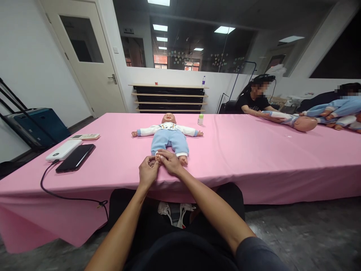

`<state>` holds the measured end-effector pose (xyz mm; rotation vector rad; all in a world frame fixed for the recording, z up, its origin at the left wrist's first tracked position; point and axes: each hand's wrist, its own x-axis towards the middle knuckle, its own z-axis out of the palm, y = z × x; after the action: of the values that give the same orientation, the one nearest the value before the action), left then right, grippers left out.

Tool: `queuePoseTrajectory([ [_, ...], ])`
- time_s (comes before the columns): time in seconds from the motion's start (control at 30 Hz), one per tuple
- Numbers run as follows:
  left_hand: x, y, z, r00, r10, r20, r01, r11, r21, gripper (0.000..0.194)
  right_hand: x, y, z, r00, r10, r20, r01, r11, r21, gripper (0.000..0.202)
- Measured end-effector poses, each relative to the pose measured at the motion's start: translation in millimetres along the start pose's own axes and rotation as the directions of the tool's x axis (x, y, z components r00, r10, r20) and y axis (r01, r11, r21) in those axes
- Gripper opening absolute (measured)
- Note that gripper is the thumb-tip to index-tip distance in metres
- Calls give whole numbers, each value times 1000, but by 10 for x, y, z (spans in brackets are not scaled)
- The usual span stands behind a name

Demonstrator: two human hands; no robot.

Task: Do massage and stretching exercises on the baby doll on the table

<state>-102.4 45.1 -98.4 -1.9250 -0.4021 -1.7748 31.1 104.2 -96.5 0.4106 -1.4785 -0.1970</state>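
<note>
A baby doll [169,137] in a white top and light blue trousers lies on its back on the pink tablecloth [225,150], head away from me and arms spread wide. Its foot on my left side is between my hands. My left hand [148,170] is closed around that foot from the outer side, fingers bent. From the other side my right hand [169,162] grips the same foot and ankle, its fingers over the trouser cuff. Most of the held foot is hidden by my fingers. The doll's other foot [183,160] lies bare and untouched beside my right hand.
A small bottle with a green cap [200,119] stands beyond the doll's hand. At left lie a black phone [76,158], a white power bank [64,149] with a cable, and a remote-like device [84,136]. At right a co-worker [255,98] handles another doll [304,123].
</note>
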Motion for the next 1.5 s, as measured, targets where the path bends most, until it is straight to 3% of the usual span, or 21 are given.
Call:
queuePoseTrajectory([
  [0.2, 18, -22, -8, 1000, -13, -9, 14, 993, 117, 34, -16, -10, -7, 1000, 10, 11, -9, 999, -53, 34],
  [0.4, 27, 15, 13, 991, 136, -14, -120, 912, 391, 35, -31, 49, 20, 1000, 22, 10, -22, 999, -46, 33],
  [0.53, 0, 34, 37, 982, 189, -7, -161, 856, 490, 31, -36, 56, 29, 998, 49, -25, -51, 997, -64, 34],
  [0.97, -30, 45, 57, 981, 193, 28, -179, 835, 520, 20, -47, -153, -32, 984, 30, -177, -91, 932, -352, 23],
  [1.17, -76, 77, 63, 969, 241, 55, -234, 824, 516, 19, -32, -128, -14, 987, 75, -143, -125, 918, -376, 15],
  [1.5, -82, 79, 74, 970, 236, 59, -232, 825, 515, 21, -28, -109, -14, 986, 96, -137, -143, 910, -390, 14],
])
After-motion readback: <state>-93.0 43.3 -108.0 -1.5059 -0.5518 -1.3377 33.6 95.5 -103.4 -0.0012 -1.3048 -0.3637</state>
